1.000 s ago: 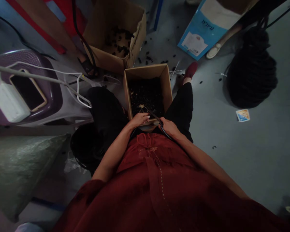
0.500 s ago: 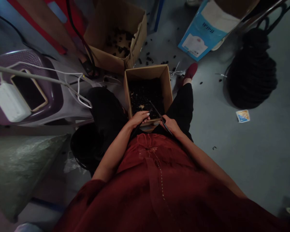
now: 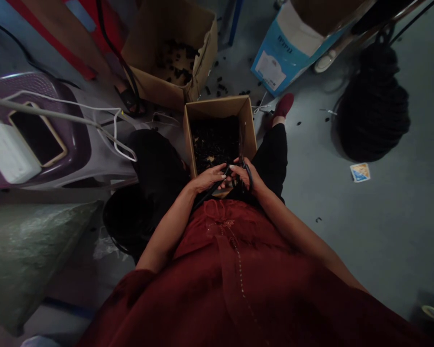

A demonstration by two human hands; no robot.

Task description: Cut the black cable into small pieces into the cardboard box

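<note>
1. Wears, nearest of all at 6 o'clock, a dark red cloth top with a dotted pale line down the front.
2. Grips a thin, flexible black cord in the left hand, with fingers bent and closed on the upper end and the rest trailing toward 7 o'clock past the wrist.
3. Holds black-handled scissors in the right hand, with fingers curled, the handle loop lying across the hand and slim, blurred blades aimed at 12 o'clock.
4. Brings right thumb and fingertips close to the cord's end; cannot tell whether pinching there.
5. Works at the near edge of an open brown cardboard box at 12 o'clock, holding a dark heap of small black pieces.
6. Spreads black cloth trouser legs to both sides of this box.
7. Look between 9 and 10 o'clock for a purple plastic stool, bearing a pale-edged phone and a white block.
8. Find a glossy greenish sack at 8 o'clock, a bulky black coiled bundle at 2 and a small blue, white and orange packet at 3.
9. Find, farthest off, a 2nd brown cardboard box at 11 o'clock, near another person's sandalled foot, and a blue and white carton at 1.
</note>
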